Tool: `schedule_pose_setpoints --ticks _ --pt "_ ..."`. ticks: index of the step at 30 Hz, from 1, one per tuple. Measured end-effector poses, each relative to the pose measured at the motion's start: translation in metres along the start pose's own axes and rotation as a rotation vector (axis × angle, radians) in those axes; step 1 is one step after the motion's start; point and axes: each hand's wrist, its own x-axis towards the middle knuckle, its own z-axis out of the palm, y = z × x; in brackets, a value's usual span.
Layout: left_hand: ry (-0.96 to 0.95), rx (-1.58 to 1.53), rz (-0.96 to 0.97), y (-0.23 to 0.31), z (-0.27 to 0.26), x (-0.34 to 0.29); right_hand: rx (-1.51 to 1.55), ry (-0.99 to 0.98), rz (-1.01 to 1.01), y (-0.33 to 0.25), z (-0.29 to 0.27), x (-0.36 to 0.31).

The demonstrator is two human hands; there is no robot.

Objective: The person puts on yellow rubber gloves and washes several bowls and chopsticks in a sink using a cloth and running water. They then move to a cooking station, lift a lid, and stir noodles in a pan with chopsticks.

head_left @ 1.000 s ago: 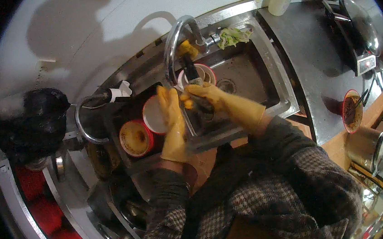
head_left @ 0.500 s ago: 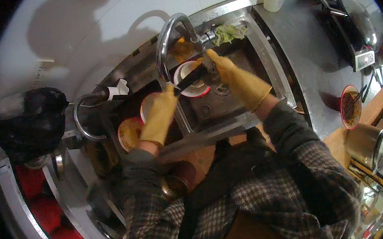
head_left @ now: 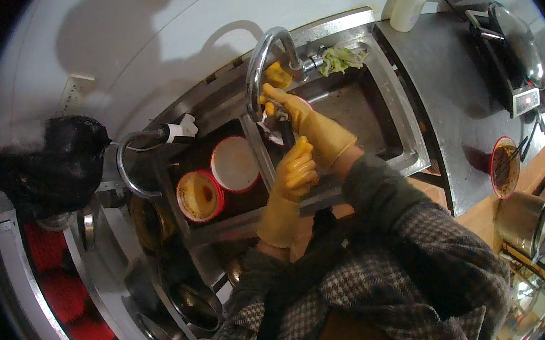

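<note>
Both my hands wear yellow rubber gloves over a double sink [head_left: 407, 148]. My left hand [head_left: 295, 171] is closed in a fist round the lower end of a dark long-handled utensil [head_left: 287, 132]. Just under the faucet spout [head_left: 253, 94], my right hand [head_left: 307, 118] is closed about the utensil's other end, with something greyish among its fingers. The utensil's head is hidden, so its exact kind does not show. Behind my right glove lies a red-rimmed white bowl, mostly covered. The left basin holds a whitish red-rimmed bowl [head_left: 234, 163] and another with brownish residue [head_left: 198, 196].
Limp green leaves [head_left: 342, 59] and a yellow cloth-like item [head_left: 277, 75] lie behind the sink. To the right, the steel counter [head_left: 444, 90] bears pump bottles [head_left: 410, 2], a scale [head_left: 526, 102] and a red-rimmed bowl [head_left: 504, 166]. A black bag [head_left: 58, 163] sits at the left.
My left hand has moved right and nearer to me, and the utensil has turned more upright. My right hand has shifted left, towards the faucet. The bowls in the left basin are now uncovered.
</note>
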Motion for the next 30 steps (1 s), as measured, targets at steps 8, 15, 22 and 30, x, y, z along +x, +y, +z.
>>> schedule_pose_setpoints --ticks 8,15,22,30 --pt "-0.552 -0.436 -0.406 0.034 0.019 -0.004 -0.390 -0.031 0.067 0.047 -0.015 -0.022" --pt "0.855 0.883 0.213 -0.009 -0.033 -0.012 -1.134 0.733 -0.384 0.074 0.045 -0.045" --pt "-0.081 -0.393 -0.002 -0.033 -0.038 -0.013 -0.494 0.460 -0.186 0.009 0.013 -0.008" --pt "-0.290 -0.246 -0.072 -0.006 -0.004 -0.021 -0.060 0.021 -0.055 0.049 0.009 -0.031"
